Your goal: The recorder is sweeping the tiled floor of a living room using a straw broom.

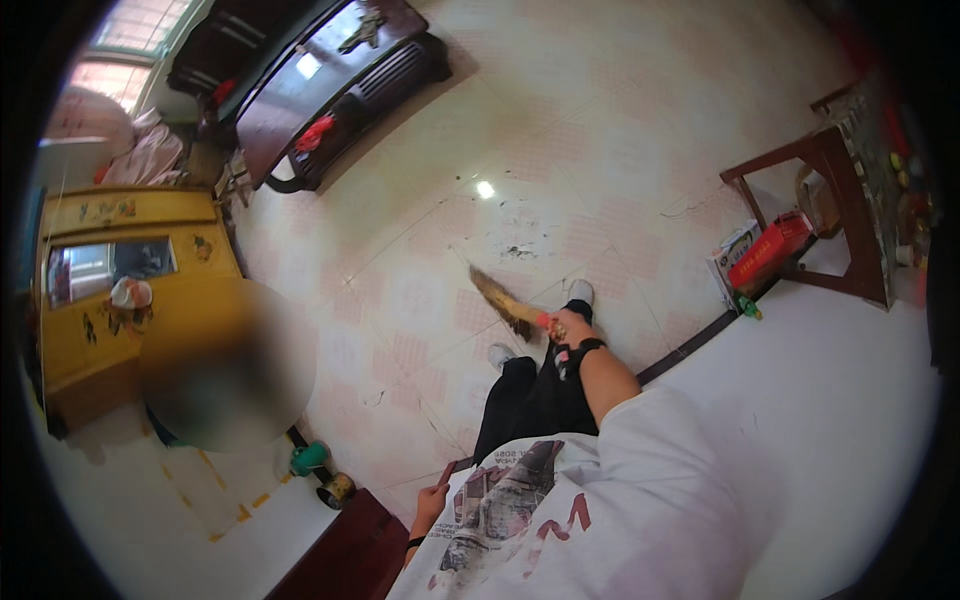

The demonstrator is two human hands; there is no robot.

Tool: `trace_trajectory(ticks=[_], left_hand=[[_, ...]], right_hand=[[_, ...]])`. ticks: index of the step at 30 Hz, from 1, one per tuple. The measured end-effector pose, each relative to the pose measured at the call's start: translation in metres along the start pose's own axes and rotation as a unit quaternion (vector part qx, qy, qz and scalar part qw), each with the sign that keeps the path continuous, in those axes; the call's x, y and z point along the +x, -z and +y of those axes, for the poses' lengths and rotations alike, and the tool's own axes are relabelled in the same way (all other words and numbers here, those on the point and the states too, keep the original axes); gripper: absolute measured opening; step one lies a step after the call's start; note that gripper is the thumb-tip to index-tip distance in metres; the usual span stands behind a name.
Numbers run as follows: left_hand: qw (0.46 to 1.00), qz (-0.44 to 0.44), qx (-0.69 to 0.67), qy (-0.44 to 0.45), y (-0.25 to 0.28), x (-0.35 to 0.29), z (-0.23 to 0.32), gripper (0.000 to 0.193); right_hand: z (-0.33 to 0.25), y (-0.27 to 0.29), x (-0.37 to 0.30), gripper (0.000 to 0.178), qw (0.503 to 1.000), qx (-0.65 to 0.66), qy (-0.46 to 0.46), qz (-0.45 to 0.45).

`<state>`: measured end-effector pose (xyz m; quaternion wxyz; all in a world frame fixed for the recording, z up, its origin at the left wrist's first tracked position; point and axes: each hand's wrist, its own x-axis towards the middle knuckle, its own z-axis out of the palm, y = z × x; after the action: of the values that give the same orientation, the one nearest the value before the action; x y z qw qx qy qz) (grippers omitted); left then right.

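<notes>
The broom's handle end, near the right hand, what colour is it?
Red, on the broom gripped by the right hand; head view.

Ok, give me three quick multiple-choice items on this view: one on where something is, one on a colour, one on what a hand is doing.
1. Where do the broom's bristles rest?
A. on the tiled floor ahead of the feet
B. on the yellow cabinet
C. on the wooden table

2. What colour is the box under the wooden table?
A. blue
B. red
C. green

3. What is the right hand doing?
A. hanging free
B. gripping the broom's handle
C. resting flat on the wall

Answers:
1 A, the bristles lie on the pale pink tiled floor near a patch of dark debris.
2 B, the box is bright red.
3 B, the fingers are closed around the handle end; the left hand holds a dark flat thing, likely a phone.
</notes>
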<state>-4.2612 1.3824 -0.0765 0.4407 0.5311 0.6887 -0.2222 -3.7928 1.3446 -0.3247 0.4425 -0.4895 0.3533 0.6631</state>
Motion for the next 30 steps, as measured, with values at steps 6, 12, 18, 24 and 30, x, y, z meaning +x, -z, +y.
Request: trace_trajectory(ticks=[6, 12, 18, 24, 30], left_hand=[[0.996, -0.022, -0.064, -0.049, -0.016, -0.008, 0.135, 0.039], [0.996, -0.018, -0.006, -0.087, -0.019, 0.017, 0.165, 0.039], [0.994, -0.010, 0.002, -0.107, -0.007, 0.031, 0.181, 0.039], [0.990, -0.007, 0.002, -0.139, 0.008, 0.054, 0.187, 0.039], [0.984, -0.045, -0.013, -0.171, 0.037, 0.106, 0.160, 0.037]], right_hand=[[-0.127, 0.079, -0.044, 0.017, 0.990, 0.004, 0.089, 0.110], [-0.222, 0.087, -0.078, 0.019, 0.950, -0.079, 0.214, 0.213], [-0.249, 0.059, -0.068, 0.029, 0.923, -0.121, 0.239, 0.278], [-0.186, 0.002, -0.050, 0.023, 0.892, -0.055, 0.333, 0.301], [-0.116, -0.072, -0.077, 0.015, 0.919, -0.051, 0.323, 0.222]])
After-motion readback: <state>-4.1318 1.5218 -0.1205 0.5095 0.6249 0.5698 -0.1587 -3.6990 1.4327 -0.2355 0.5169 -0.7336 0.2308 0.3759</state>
